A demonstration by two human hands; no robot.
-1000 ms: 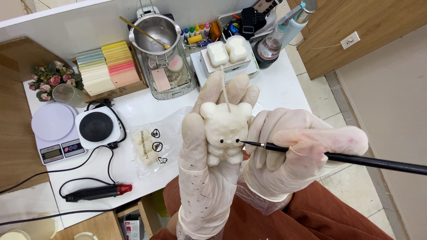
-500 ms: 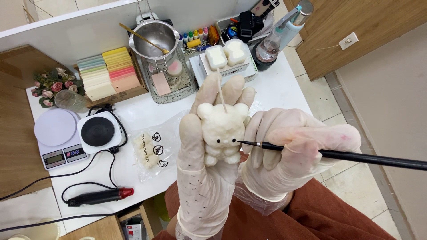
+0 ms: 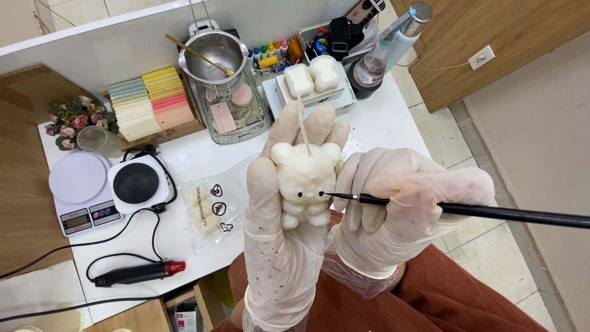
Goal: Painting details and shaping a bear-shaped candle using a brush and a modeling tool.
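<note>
At the far left of the white table (image 3: 381, 123) you have a small bunch of pink flowers (image 3: 72, 123) and a clear glass (image 3: 98, 140) just beside it. Below them sits a white scale (image 3: 78, 192), touching a small hot plate (image 3: 138, 184) with a black round top, and nearer to you a black heat tool with a red tip (image 3: 138, 273) lies on its side with its cord looped above it. Behind the hot plate, a wooden box holds a row of pastel slabs (image 3: 153, 101). Next comes a metal pot (image 3: 212, 54) with a wooden stick leaning in it, standing over a speckled tray. A clear plastic bag (image 3: 212, 209) with white lumps lies flat near your wrist.

In the middle, your left hand (image 3: 279, 246), gloved, is closed around a cream bear-shaped candle (image 3: 305, 184), fingers behind it and thumb along its left side; it is held upright above the table edge, wick pointing away from you. Behind it, two more white candles (image 3: 313, 79) rest on a box.

Your right hand (image 3: 399, 209), also gloved, is clenched on a thin black brush (image 3: 491, 212), whose tip touches the bear's face just beside a black dot. Spray bottles (image 3: 393, 46) stand at the back right
</note>
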